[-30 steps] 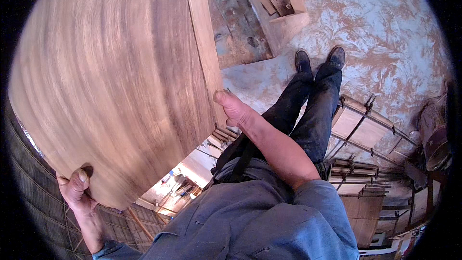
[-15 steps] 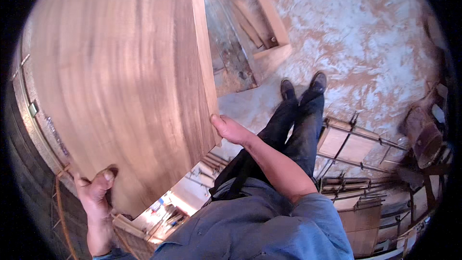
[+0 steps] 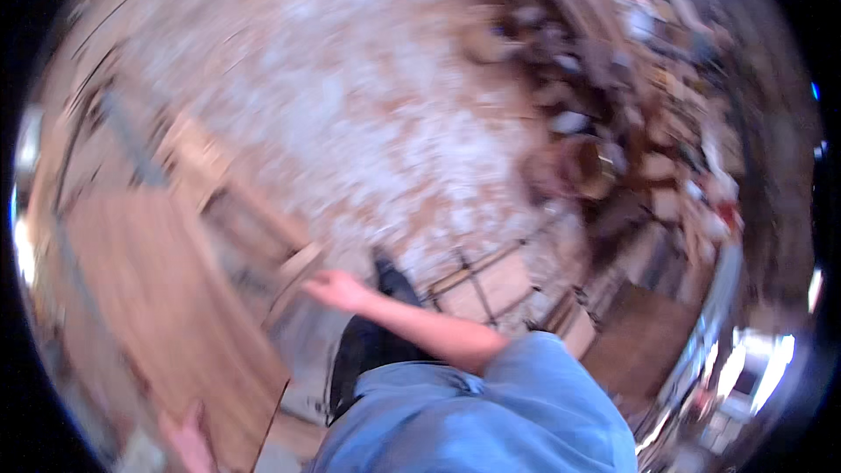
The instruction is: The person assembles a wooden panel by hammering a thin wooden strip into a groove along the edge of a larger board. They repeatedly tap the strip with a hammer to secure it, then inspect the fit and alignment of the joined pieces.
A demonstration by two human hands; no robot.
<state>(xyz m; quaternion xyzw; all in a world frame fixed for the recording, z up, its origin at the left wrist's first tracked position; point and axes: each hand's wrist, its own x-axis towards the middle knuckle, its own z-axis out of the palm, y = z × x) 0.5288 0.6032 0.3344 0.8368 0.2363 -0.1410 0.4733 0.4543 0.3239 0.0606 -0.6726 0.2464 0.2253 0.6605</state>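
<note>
A wide brown wooden panel [image 3: 166, 289] lies slanted at the lower left. My left hand [image 3: 187, 438] is at its near left edge, thumb over the top face and fingers at the side, holding on there. Apart from the panel's right edge, my right hand [image 3: 337, 289] reaches out to the left, by the near end of a wooden frame [image 3: 272, 215]. Motion smears its fingers, so I cannot tell whether they are closed or touch the frame.
Pale floor [image 3: 350, 123] streaked with brown dust stretches ahead. Clamped wooden panels [image 3: 486, 289] lie right of my legs. Farther right are a brown board [image 3: 639, 337], a round container [image 3: 587, 166] and a cluttered heap of wood pieces and other items.
My view has swung to the right, so the panel now sits lower left. My right hand has come off the panel's right edge. The left hand stays at the panel's near end.
</note>
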